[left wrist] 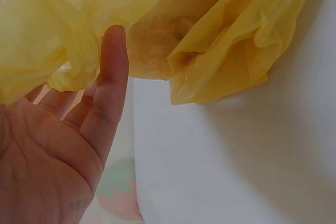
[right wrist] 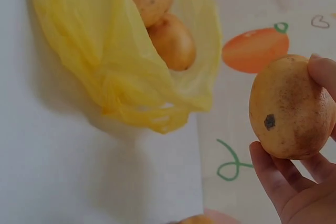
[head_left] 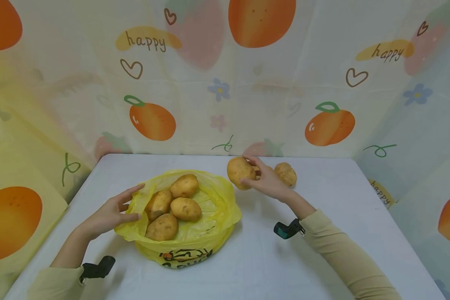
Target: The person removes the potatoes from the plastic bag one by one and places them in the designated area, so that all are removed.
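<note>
Head view shows work seemingly partway around the yellow bag [head_left: 185, 257], the left hand [head_left: 106, 213] touching its left rim with extended fingers, the right hand [head_left: 269, 181] gripping 1 potato [head_left: 239, 171] just right of it, 4 potatoes [head_left: 185, 209] already inside and at least 1 loose potato [head_left: 286, 174] remaining farther right

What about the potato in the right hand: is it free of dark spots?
No, the right wrist view plainly shows a dark spot on the potato held in the right hand.
</note>
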Demonstrator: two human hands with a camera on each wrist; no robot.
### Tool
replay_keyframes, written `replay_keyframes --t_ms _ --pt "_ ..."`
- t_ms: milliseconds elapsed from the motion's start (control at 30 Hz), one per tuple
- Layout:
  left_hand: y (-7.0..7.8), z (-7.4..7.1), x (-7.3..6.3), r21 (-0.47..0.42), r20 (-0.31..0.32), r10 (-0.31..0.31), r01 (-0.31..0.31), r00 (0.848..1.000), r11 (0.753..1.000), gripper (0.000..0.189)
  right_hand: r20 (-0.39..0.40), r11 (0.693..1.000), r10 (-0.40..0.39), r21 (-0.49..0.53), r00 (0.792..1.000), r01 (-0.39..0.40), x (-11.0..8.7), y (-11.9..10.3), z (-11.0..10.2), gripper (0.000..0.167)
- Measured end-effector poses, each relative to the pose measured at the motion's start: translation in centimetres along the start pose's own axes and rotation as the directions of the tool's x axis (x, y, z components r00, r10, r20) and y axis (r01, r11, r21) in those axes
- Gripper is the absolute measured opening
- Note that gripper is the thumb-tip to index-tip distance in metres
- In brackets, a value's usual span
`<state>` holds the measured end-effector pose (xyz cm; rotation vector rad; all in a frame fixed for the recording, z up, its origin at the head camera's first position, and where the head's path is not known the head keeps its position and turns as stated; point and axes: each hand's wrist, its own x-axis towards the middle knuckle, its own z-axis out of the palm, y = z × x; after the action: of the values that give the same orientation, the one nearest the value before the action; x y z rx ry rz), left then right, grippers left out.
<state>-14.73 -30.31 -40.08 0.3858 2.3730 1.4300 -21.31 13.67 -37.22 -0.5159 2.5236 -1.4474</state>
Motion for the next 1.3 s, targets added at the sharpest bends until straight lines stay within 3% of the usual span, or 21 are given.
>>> replay_keyframes --t_ms 200,467,767,1000,1300 --pt "0.2 0.0 -0.1 -0.015 0.007 -0.001 0.001 1.0 1.0 0.082 -0.005 0.998 0.017 0.068 1.0 -0.017 -0.4 0.4 -1.7 0.071" --pt "0.2 -0.1 0.0 -0.001 0.004 -0.002 0.002 1.0 1.0 0.083 -0.08 0.997 0.057 -0.046 0.995 -0.061 -1.2 1.3 -3.9 0.073" --pt "0.2 0.0 0.0 -0.006 0.001 -0.003 0.003 1.0 1.0 0.082 -0.123 0.993 0.108 -0.026 0.987 -0.112 -1.6 2.8 -5.8 0.075" --pt "0.1 0.0 0.0 -0.021 0.002 0.005 -0.005 1.0 1.0 0.082 -0.154 0.993 0.117 -0.007 0.981 -0.119 -2.4 2.3 -7.4 0.073" --pt "0.1 0.0 0.0 -0.028 0.003 0.004 -0.004 1.0 1.0 0.082 -0.224 0.989 0.129 -0.043 0.966 -0.142 -2.4 4.7 -9.6 0.078"
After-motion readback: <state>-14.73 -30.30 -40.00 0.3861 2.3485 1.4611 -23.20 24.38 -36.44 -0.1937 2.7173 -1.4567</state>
